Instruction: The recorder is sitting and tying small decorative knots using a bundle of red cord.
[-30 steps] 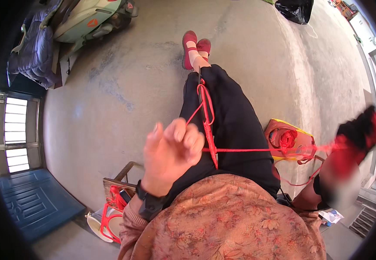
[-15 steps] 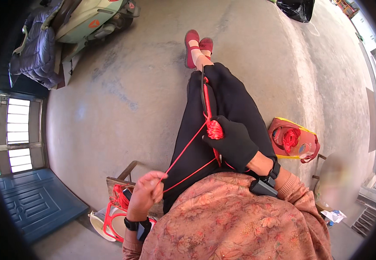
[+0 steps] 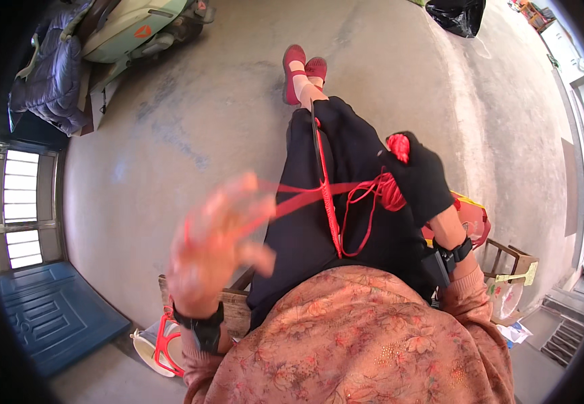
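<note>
My right hand (image 3: pixel 418 176), in a black fingerless-looking glove, is closed round a bundle of red cord (image 3: pixel 398 147) above my right thigh. More loops of the cord hang below its fingers. Between my legs lies a thin dark strip (image 3: pixel 318 151), its nearer part wrapped tightly in red cord (image 3: pixel 330 212). Strands stretch from the bundle across this wrapped part to my left hand (image 3: pixel 218 236). That hand is bare, raised over my left side and smeared by motion. The cord reaches its fingers, but their grip cannot be made out.
A red and yellow bag (image 3: pixel 472 222) stands by my right thigh, partly hidden by my arm. Beyond it is a wooden stool-like frame (image 3: pixel 511 262). At lower left sit a pale container (image 3: pixel 149 350) and a red looped object (image 3: pixel 166 340). A scooter (image 3: pixel 137 30) is parked far left.
My right hand has moved right and away from the wrapped strip, carrying the cord bundle. My left hand has risen, pulling strands across. More of the wooden frame at right shows.
</note>
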The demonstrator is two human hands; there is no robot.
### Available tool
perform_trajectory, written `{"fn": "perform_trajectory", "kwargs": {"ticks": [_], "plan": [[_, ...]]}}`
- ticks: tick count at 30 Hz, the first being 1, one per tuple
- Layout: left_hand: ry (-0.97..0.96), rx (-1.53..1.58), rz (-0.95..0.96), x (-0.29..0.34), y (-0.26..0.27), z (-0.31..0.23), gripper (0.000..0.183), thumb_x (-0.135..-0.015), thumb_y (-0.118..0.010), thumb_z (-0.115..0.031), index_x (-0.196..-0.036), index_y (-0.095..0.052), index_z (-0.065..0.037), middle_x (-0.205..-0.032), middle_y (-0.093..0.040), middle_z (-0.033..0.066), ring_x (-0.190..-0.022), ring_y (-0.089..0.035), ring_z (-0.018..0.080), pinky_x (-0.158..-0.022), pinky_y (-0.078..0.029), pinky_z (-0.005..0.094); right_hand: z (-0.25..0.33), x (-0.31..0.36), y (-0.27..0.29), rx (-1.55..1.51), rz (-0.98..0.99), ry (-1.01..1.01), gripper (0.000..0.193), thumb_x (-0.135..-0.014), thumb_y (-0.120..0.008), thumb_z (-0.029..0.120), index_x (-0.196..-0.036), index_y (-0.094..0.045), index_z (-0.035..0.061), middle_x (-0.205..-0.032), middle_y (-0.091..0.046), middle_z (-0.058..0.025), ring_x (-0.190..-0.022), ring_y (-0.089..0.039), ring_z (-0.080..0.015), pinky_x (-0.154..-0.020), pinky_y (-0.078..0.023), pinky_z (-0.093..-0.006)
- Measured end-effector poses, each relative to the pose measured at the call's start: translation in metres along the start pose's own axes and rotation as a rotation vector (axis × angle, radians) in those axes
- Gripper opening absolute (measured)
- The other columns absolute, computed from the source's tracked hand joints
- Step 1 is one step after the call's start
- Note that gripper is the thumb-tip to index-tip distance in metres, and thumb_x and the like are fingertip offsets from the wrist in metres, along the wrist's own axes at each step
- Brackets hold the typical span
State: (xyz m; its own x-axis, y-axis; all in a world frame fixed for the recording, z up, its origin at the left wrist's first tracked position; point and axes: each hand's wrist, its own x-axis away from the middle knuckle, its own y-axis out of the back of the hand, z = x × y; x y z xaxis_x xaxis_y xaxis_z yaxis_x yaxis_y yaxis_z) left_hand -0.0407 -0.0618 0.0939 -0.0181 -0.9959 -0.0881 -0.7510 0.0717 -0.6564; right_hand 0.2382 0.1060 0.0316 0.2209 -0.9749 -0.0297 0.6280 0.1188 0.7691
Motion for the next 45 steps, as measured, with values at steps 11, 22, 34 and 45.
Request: {"fn": "perform_trajectory", "kwargs": {"ticks": [11, 22, 34, 45], "plan": [[0.426, -0.09, -0.304, -0.07, 0.039, 0.121, 0.03, -0.094, -0.061, -0.016, -0.121, -0.058, -0.003, -0.111, -0.064, 0.0033, -0.097, -0.061, 0.0125, -0.081, -0.052, 0.0297, 0.028, -0.003, -0.041, -0.479, 0.321, 0.115, 0.039, -0.086, -0.064, 0.021, -0.121, -0.056, 0.0037, -0.106, -0.064, -0.0157, -0.095, -0.065, -0.0241, -0.082, -0.05, -0.0333], [0.246, -0.018, -0.477, -0.065, 0.025, 0.091, 0.032, -0.096, -0.059, -0.025, -0.122, -0.055, -0.007, -0.121, -0.061, 0.0122, -0.099, -0.063, 0.0168, -0.072, -0.055, 0.0289, 0.034, 0.008, -0.037, -0.659, 0.196, 0.138, 0.05, -0.08, -0.067, 0.013, -0.126, -0.051, 0.0033, -0.113, -0.061, -0.0146, -0.099, -0.062, -0.0255, -0.087, -0.049, -0.0319], [-0.335, 0.07, 0.062, 0.012, -0.034, -0.088, 0.03, -0.099, -0.051, -0.033, -0.09, -0.046, -0.004, -0.076, -0.055, 0.0118, -0.06, -0.052, 0.0203, -0.051, -0.045, 0.0275, 0.088, -0.004, -0.004, -0.15, 0.344, 0.996, 0.038, -0.074, -0.072, 0.014, -0.109, -0.06, 0.0028, -0.103, -0.063, -0.0126, -0.104, -0.059, -0.0275, -0.094, -0.044, -0.0391], [0.16, -0.604, -0.557, -0.014, 0.052, 0.02, 0.018, -0.087, -0.064, -0.01, -0.102, -0.058, -0.004, -0.073, -0.054, -0.0018, -0.063, -0.052, 0.0069, -0.057, -0.044, 0.0231, 0.033, 0.076, 0.058, -1.355, 0.969, 0.014, 0.009, -0.09, -0.06, 0.002, -0.094, -0.065, -0.0032, -0.088, -0.068, -0.0125, -0.076, -0.065, -0.0156, -0.067, -0.052, -0.0289]]}}
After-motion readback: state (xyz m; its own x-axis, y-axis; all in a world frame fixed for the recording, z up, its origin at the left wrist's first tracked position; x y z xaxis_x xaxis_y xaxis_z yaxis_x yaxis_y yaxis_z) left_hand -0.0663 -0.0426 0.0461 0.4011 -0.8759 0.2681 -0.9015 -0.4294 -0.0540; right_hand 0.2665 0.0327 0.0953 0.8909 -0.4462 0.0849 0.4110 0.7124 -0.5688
